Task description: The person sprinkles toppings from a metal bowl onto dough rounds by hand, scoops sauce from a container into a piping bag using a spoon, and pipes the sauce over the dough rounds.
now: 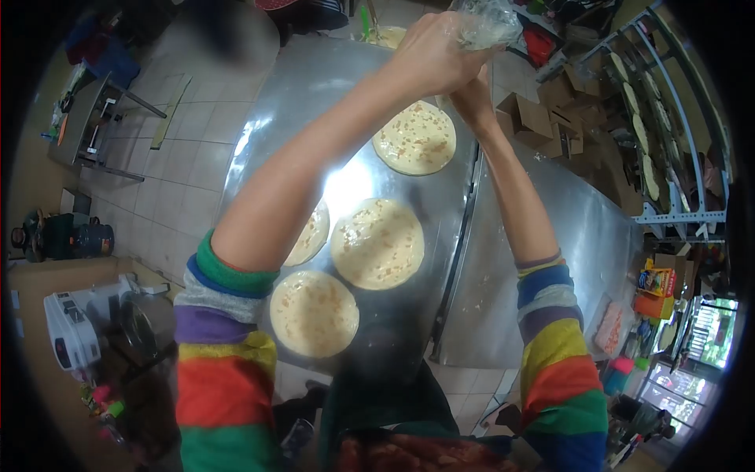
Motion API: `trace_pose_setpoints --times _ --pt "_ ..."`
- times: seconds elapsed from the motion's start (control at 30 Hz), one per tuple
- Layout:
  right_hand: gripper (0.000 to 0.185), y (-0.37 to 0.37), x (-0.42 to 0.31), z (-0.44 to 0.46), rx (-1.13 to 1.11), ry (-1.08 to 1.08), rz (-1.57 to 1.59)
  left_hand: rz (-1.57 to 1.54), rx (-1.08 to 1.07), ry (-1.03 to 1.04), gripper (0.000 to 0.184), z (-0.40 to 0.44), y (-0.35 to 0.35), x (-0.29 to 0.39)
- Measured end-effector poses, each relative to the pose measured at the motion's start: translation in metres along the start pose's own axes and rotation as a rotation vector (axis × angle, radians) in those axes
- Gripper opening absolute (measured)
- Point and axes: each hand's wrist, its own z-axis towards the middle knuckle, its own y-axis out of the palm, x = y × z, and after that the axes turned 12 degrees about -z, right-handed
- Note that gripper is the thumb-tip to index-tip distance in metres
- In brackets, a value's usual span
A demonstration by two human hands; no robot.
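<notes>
My left hand [435, 53], at the top of the head view, is closed around a crumpled clear plastic bag [489, 25]. Just under it is my right hand [473, 93], its fingers mostly hidden behind the left hand and the bag; I cannot make out its grip. A flat round dough disc [415, 140] with brown bits on top lies below the hands. Nearer to me are another speckled disc [377, 244] and a third one [314, 313]. My left forearm partly covers one more disc [311, 236].
The discs lie on a shiny metal table [267, 141], with a second metal surface [519, 299] adjoining on the right. A blue-grey rack [680, 216] with long trays stands far right, near cardboard boxes [528, 118]. A white machine [72, 330] is at left.
</notes>
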Motion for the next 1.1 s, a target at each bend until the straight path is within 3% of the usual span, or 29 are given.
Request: trace_pose_setpoints --times 0.17,0.37,0.47,0.67,0.77,0.87,0.97,1.1 --pt "0.023 0.013 0.071 0.001 0.02 -0.003 0.01 -0.077 0.009 0.011 0.029 0.015 0.04 -0.064" --pt "0.025 0.036 0.158 0.001 0.055 -0.027 -0.064 -0.122 -0.049 -0.165 0.033 0.017 0.069 -0.128" --pt "0.024 0.05 0.187 0.001 0.052 -0.011 -0.066 -0.145 -0.014 -0.106 0.036 0.015 0.073 -0.157" --pt "0.023 0.086 0.237 0.008 0.062 0.012 -0.075 -0.221 -0.181 -0.366 0.029 0.017 0.052 -0.166" --pt "0.023 0.103 0.258 0.009 0.075 0.014 -0.098 -0.146 -0.08 -0.084 0.027 0.011 0.049 -0.189" --pt "0.022 0.11 0.274 0.007 0.076 0.013 -0.122 -0.106 -0.052 -0.003 0.024 0.012 0.049 -0.202" --pt "0.022 0.107 0.283 0.005 0.057 0.017 -0.13 -0.104 -0.033 0.009 0.021 0.013 0.055 -0.205" --pt "0.021 0.077 0.275 0.002 -0.037 0.067 -0.152 -0.227 -0.119 -0.15 0.018 0.015 0.063 -0.198"
